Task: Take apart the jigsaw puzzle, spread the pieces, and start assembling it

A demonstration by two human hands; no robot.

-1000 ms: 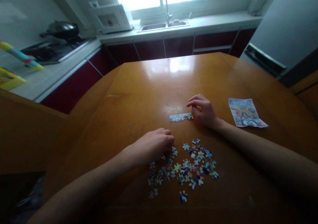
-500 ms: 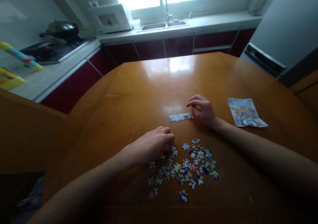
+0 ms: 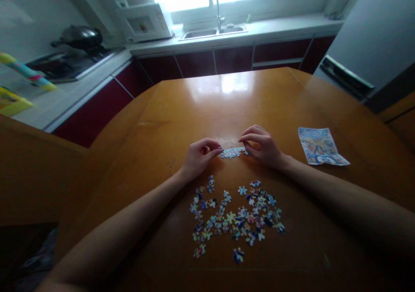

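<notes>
A short joined strip of puzzle pieces (image 3: 232,152) lies on the wooden table (image 3: 194,106). My left hand (image 3: 198,156) pinches its fingers together at the strip's left end, holding a small piece I can barely make out. My right hand (image 3: 263,146) curls over the strip's right end, fingertips touching it. Several loose puzzle pieces (image 3: 235,216) are scattered nearer to me, below both hands.
A printed puzzle picture sheet (image 3: 319,146) lies to the right on the table. Beyond the table runs a kitchen counter with a sink and tap (image 3: 216,27), a microwave (image 3: 145,22) and a wok on the stove (image 3: 79,37). A fridge (image 3: 366,37) stands at the right.
My left hand has left the pile of loose pieces and moved up to the left end of the joined strip, fingers pinched. My right hand has stayed at the right end.
</notes>
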